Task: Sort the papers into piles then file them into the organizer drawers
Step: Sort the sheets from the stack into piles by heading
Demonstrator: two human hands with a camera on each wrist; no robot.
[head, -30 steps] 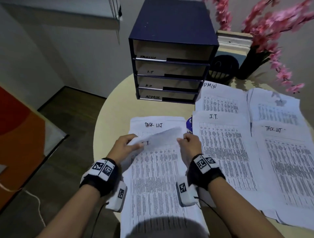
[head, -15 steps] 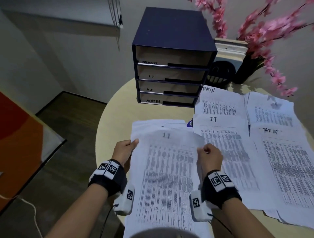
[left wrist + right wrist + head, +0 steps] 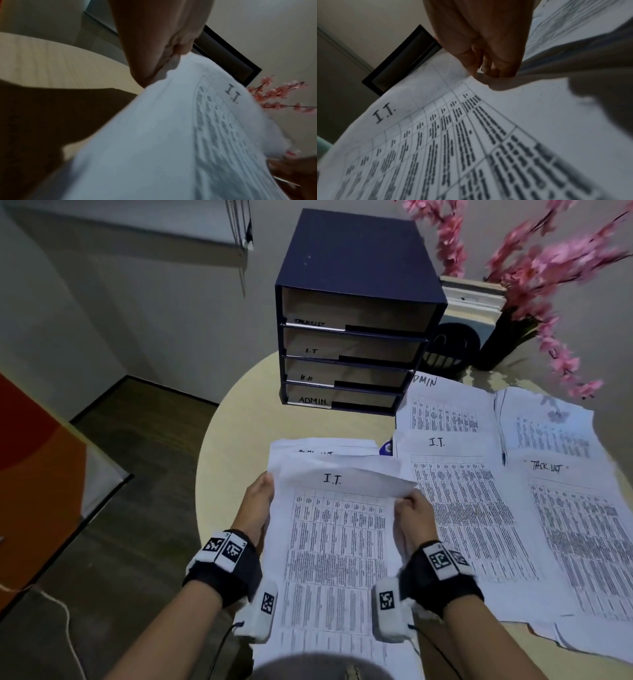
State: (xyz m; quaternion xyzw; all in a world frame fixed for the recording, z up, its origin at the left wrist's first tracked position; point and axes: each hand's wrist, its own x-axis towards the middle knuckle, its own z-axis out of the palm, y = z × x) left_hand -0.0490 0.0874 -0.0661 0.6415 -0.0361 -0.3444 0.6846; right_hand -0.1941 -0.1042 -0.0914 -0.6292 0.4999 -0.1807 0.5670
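Note:
A printed sheet headed "I.T." (image 3: 337,529) is lifted above a stack whose top sheet reads "TASK LIST" (image 3: 318,447). My left hand (image 3: 260,496) grips its left edge near the top corner; in the left wrist view the fingers (image 3: 173,44) curl over the I.T. sheet (image 3: 171,135). My right hand (image 3: 412,510) pinches the right edge, and the right wrist view shows its fingers (image 3: 489,63) closed on the I.T. sheet (image 3: 436,135). The dark blue organizer (image 3: 356,313) stands behind, with drawers labelled TASK LIST, I.T., H.R. and ADMIN.
Sorted piles lie to the right on the round cream table (image 3: 246,412): an ADMIN pile (image 3: 445,405), an I.T. pile (image 3: 462,508), a TASK LIST pile (image 3: 582,525) and one more behind. A dark vase of pink blossoms (image 3: 507,337) and a black mesh holder (image 3: 448,347) stand at the back right.
Both hands have pulled the I.T. sheet off the stack and raised it toward me; its top edge, curled over a second ago, now stands nearly flat.

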